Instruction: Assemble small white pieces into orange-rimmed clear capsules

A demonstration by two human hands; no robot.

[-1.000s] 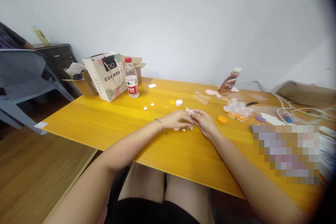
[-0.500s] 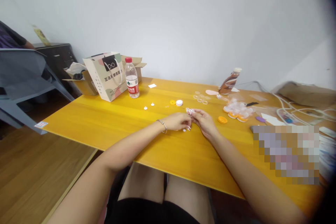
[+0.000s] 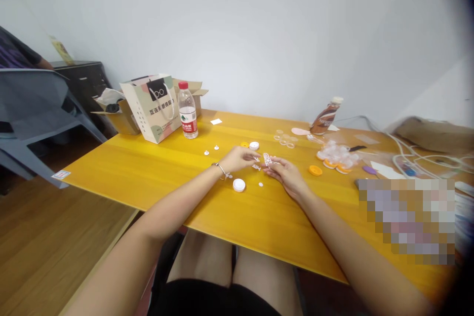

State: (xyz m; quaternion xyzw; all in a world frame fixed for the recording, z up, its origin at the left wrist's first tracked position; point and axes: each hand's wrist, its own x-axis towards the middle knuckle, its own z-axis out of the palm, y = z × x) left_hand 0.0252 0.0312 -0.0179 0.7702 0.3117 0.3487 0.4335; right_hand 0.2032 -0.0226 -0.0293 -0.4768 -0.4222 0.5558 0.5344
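Observation:
My right hand pinches a small white openwork piece between thumb and fingers, tilted upright above the table. Just left of it is my left hand, wearing a silver bracelet. Its fingers are closed together at a tiny white piece, whose kind I cannot make out. Below those fingertips is another small white cut-out piece. A round white lid-like part lies under the left wrist, with a little white disc to its right. Beyond the left hand sit a white round part and a yellow one.
To the left stand a paper bag and a water bottle. Two small white parts lie nearer. On the right are a brown drink bottle, clear-and-orange containers, an orange cap and white cables.
My left hand has moved left and slightly away from me, uncovering the round white part and little disc. The openwork piece in my right hand has turned more upright.

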